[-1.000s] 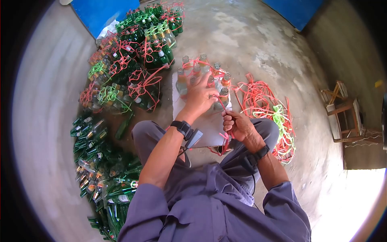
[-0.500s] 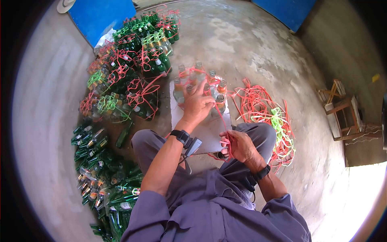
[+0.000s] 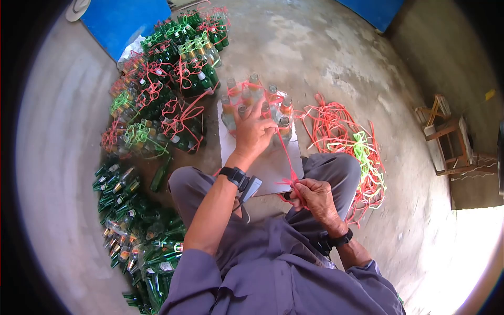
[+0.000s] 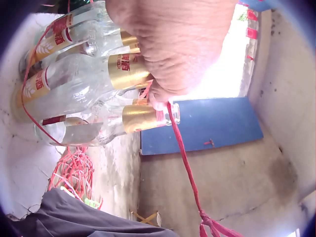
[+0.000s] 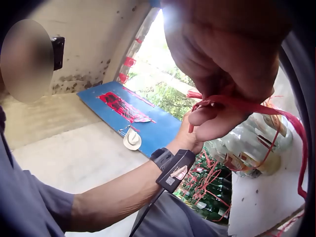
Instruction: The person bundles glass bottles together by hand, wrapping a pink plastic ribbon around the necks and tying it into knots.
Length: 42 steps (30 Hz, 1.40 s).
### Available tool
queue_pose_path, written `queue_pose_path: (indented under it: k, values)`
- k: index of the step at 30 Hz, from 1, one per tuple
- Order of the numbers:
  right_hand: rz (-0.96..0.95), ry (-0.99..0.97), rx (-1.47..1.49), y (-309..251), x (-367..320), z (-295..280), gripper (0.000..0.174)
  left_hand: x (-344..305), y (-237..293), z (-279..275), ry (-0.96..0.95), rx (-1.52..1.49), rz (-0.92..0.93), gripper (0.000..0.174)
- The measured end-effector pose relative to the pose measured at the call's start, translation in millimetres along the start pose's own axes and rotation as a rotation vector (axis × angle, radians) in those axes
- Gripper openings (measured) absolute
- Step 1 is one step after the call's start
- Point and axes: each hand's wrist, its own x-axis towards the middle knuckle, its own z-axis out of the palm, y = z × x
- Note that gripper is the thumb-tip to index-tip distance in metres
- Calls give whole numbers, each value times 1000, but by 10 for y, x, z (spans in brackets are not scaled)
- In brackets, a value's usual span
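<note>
Clear glass bottles (image 3: pixel 284 132) with gold and red labels stand grouped on a white board (image 3: pixel 262 173), red strap running among their necks. My left hand (image 3: pixel 253 134) lies over the near-left necks, thumb and finger pinching a red strap (image 3: pixel 284 149) beside a neck; the left wrist view shows the strap (image 4: pixel 185 160) leaving that pinch, taut. Close to my knees, my right hand (image 3: pixel 316 198) pinches the strap's other end, where it bunches into a knot-like tangle with short loose ends. In the right wrist view the strap (image 5: pixel 237 102) passes between my right hand's thumb and fingers.
Green bottles bundled with red and green straps (image 3: pixel 181 123) stand to the left, with loose green bottles (image 3: pixel 123 210) lying nearer me. A heap of red and green strap (image 3: pixel 341 131) lies right of the board. A small wooden stool (image 3: pixel 449 142) is by the right wall.
My right hand has moved down and away from the bottles, and the strap between my hands is longer. My left hand stays at the bottle necks.
</note>
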Motion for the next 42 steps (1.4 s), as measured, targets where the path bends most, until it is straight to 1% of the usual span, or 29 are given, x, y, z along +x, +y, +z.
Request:
queue_pose_path:
  k: [1, 2, 4, 5, 7, 11, 13, 14, 17, 20, 23, 25, 26, 28, 32, 34, 35, 36, 38, 39, 41, 42]
  values:
    - [-4, 33, -139, 0, -15, -3, 23, 1, 5, 0, 4, 3, -2, 7]
    - [1, 33, -139, 33, -22, -13, 23, 4, 6, 2, 9, 6, -4, 7]
    - [-111, 36, -175, 126, -40, -29, 22, 3, 11, 5, 29, -4, 0, 7]
    - [-107, 35, -177, 150, -62, -26, 22, 2, 22, 2, 56, -11, 10, 7]
    - [-99, 87, -219, 187, -100, -23, 22, -3, 50, -11, 57, -18, -3, 8]
    - [-88, 103, -304, 220, -140, -32, 22, -5, 50, 1, 56, -19, -15, 9]
    - [-143, 99, -331, 220, -162, -12, 23, -7, 47, 6, 57, -17, -17, 9]
    - [-141, 99, -332, 226, -167, -10, 23, -6, 44, 8, 60, -15, -20, 9]
    - [-111, 130, -373, 259, -223, 1, 24, -15, 36, 7, 31, -32, -40, 8]
    - [-93, 153, -321, 365, -353, -14, 25, -10, 33, 1, 18, -45, -45, 8]
    - [-36, 141, -327, 571, -464, -132, 26, -3, 19, -1, 11, -42, -34, 9]
    - [16, 148, -274, 637, -537, -179, 29, -2, 13, 20, 23, -39, -33, 9]
    - [21, 149, -275, 604, -560, -189, 29, -8, 10, 27, 39, -31, -29, 9]
    - [137, 76, -257, 476, -586, -198, 30, -12, 2, 32, 31, -37, -33, 9]
    - [102, 42, -324, 316, -485, -268, 25, -8, 23, 20, 44, -31, -31, 10]
    - [-384, 94, -755, 160, -372, -267, 23, 3, 25, 13, 42, -27, -38, 10]
    - [-349, 87, -800, -26, -320, -217, 26, -1, 27, 14, 34, -25, -42, 10]
    - [-353, 87, -799, -52, -201, -198, 26, -14, 21, 24, 36, -23, -40, 10]
    - [-526, 180, -622, -19, 115, -159, 35, 0, 12, 27, 38, -24, -29, 9]
    - [-539, 179, -620, -18, 298, -128, 35, 8, 25, 11, 46, -19, -22, 9]
    - [-755, 224, -751, -34, 645, -21, 42, 16, 59, -24, 5, -21, -49, 9]
    - [-767, 226, -746, -67, 743, 64, 42, 16, 58, -29, 11, -14, -40, 9]
